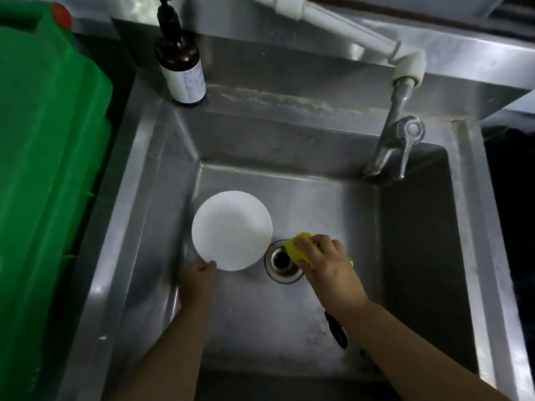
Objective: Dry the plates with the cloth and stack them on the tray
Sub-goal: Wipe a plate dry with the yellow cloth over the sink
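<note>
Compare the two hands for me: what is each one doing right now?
The left hand pinches the near rim of the white plate, while the right hand has its grip curled round the yellow cloth.
The left hand is at the basin's left side; the right hand is over the drain.
The cloth is not touching the plate.
Both hands are bare and reach down inside the steel sink.

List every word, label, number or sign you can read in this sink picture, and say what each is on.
None can be read.
Brown bottle: its white label carries lines of small print, too blurred to read.
Green crate: no text visible.
White plate, yellow cloth, tap and sink: no markings visible.
</note>
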